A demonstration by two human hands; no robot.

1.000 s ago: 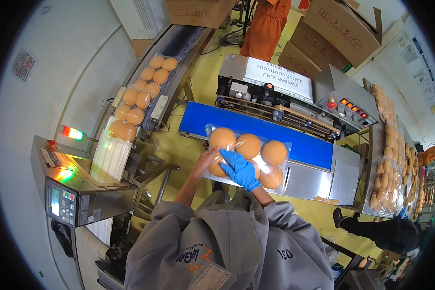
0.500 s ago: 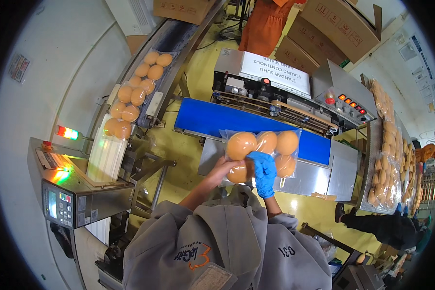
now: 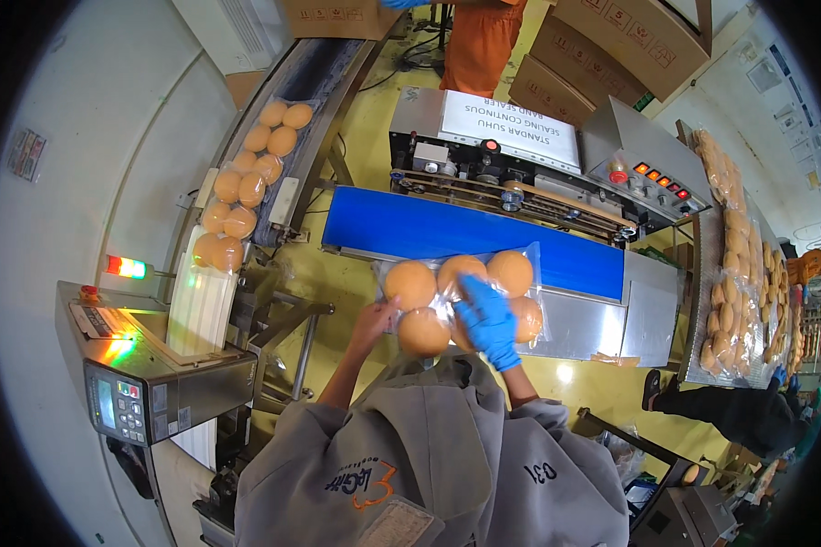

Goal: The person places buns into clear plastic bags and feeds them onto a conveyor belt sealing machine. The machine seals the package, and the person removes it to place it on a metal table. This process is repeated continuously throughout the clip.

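Note:
A clear plastic bag of round golden buns (image 3: 410, 284) lies level in front of me, with several buns in two rows. My left hand (image 3: 372, 326), bare, grips the bag's left edge. Across the middle of the bag reaches my right hand (image 3: 489, 321) in a blue glove, its slightly blurred fingers stretched out over the buns. The glove hides part of the middle buns. Just beyond the bag runs a blue conveyor belt (image 3: 383, 219), at the foot of a band sealing machine (image 3: 511, 173).
On the left, a conveyor (image 3: 315, 77) carries bagged buns (image 3: 251, 187) toward a machine with a keypad (image 3: 119, 401) and a lit signal lamp (image 3: 126, 266). Cardboard boxes (image 3: 566, 68) are stacked at the back, near a person in orange trousers (image 3: 479, 50). More bagged buns (image 3: 734, 264) cover a right-hand table.
The bag has shifted left and spread flatter. My left hand has moved left with it. My right hand has gone from the bag's middle edge to lying across the buns.

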